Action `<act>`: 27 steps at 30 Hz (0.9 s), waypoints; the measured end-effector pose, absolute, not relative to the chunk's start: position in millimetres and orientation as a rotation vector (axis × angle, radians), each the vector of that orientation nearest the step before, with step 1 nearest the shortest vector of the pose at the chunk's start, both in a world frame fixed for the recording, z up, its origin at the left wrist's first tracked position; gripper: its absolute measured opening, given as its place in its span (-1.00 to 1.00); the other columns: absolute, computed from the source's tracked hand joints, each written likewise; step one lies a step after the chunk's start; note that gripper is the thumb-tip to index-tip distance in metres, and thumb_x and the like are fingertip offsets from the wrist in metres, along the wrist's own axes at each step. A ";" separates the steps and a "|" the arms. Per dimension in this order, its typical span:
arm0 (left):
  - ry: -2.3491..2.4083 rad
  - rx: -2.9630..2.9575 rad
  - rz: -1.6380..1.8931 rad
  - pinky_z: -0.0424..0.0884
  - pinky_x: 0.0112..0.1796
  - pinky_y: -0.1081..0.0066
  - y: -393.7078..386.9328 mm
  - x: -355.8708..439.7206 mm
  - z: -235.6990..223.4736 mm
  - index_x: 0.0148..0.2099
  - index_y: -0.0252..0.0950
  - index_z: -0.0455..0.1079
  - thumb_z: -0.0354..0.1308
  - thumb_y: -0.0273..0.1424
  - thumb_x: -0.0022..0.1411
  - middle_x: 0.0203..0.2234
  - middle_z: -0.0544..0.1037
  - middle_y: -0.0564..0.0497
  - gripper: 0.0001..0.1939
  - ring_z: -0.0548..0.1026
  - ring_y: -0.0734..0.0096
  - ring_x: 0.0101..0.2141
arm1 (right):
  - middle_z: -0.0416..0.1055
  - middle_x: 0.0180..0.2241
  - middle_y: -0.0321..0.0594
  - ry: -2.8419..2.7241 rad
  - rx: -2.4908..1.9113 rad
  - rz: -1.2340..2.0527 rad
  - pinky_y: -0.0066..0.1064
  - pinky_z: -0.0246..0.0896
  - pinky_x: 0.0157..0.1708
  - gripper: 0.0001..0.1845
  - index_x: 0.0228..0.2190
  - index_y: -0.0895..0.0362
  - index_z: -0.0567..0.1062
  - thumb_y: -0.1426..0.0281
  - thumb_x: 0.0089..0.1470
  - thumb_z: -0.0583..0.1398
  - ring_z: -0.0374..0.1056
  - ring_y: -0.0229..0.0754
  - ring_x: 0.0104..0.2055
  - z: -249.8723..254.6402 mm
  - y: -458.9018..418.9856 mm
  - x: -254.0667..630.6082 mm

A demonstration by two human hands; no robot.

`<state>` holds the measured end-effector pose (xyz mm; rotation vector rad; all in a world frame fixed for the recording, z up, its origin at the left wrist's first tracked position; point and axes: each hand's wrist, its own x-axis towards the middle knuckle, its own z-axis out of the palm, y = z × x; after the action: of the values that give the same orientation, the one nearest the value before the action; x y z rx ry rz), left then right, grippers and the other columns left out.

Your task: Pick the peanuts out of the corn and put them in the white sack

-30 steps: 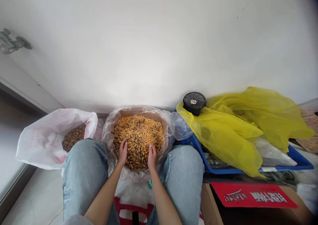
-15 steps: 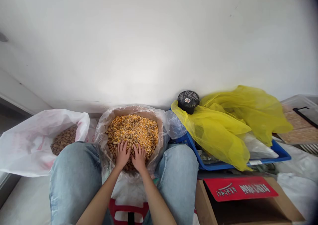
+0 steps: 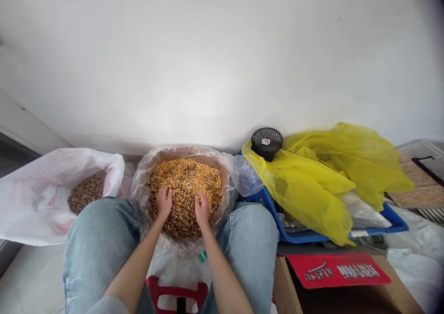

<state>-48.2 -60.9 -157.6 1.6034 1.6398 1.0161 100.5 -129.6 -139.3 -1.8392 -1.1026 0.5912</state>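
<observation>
Between my knees stands a cardboard container lined with a clear plastic bag, full of yellow corn kernels and unshelled peanuts. On the left side of the heap my left hand touches the peanuts, its palm turned inward and fingers apart. Facing it across a gap, my right hand rests on the right side with fingers loosely stretched. Neither hand shows anything gripped. Peanuts lie thickest between and in front of the hands, while corn covers the far part.
An open white sack with more peanuts leans on the left. To the right are a blue basket, yellow mesh cloth, a small black fan and an open cardboard box. A wall rises behind.
My hands have moved apart, left hand leftward and right hand rightward, and turned palms inward. More peanuts show between them. The view has shifted slightly.
</observation>
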 end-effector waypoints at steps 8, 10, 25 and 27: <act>1.313 1.408 0.865 0.08 0.01 0.23 -27.2 -44.6 -160.1 -0.23 -0.27 0.40 0.10 -0.30 -0.04 -0.17 0.45 -0.11 -0.72 0.32 0.25 -0.08 | 0.34 -0.08 -0.22 -1.366 -1.602 0.910 -0.25 -0.03 0.05 -0.62 -0.15 0.03 0.39 0.28 -0.07 0.09 0.18 -0.17 0.02 -145.6 -88.7 94.4; 1.246 1.332 0.896 0.16 -0.04 0.27 -29.8 -41.1 -155.4 -0.31 -0.28 0.42 0.09 -0.26 -0.04 -0.28 0.49 -0.08 -0.75 0.38 0.28 -0.17 | 0.40 -0.18 -0.23 -1.350 -1.560 0.928 -0.29 0.07 -0.03 -0.69 -0.24 0.04 0.45 0.28 -0.07 0.09 0.26 -0.19 -0.09 -143.8 -93.4 91.4; 1.197 1.215 0.946 0.27 -0.12 0.26 -89.0 -36.1 -138.7 -0.31 -0.29 0.42 -0.02 -0.18 0.07 -0.36 0.51 -0.05 -0.68 0.43 0.30 -0.28 | 0.45 -0.24 -0.17 -0.691 -1.555 0.931 -0.30 0.13 -0.08 -0.59 -0.32 0.11 0.48 0.13 -0.01 -0.02 0.32 -0.16 -0.16 -145.0 -153.9 84.4; 1.200 1.260 0.933 0.28 -0.15 0.26 -99.5 -36.0 -137.6 -0.31 -0.29 0.42 -0.06 -0.18 0.10 -0.37 0.51 -0.05 -0.66 0.43 0.29 -0.29 | 0.46 -0.26 -0.17 -0.691 -1.571 0.945 -0.31 0.12 -0.07 -0.56 -0.34 0.10 0.48 0.11 0.01 -0.05 0.32 -0.17 -0.17 -144.0 -159.9 79.2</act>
<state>-36.0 -99.5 -137.6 1.2605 1.1996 0.9333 79.2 -159.9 -144.0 -1.5707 -0.6908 0.9447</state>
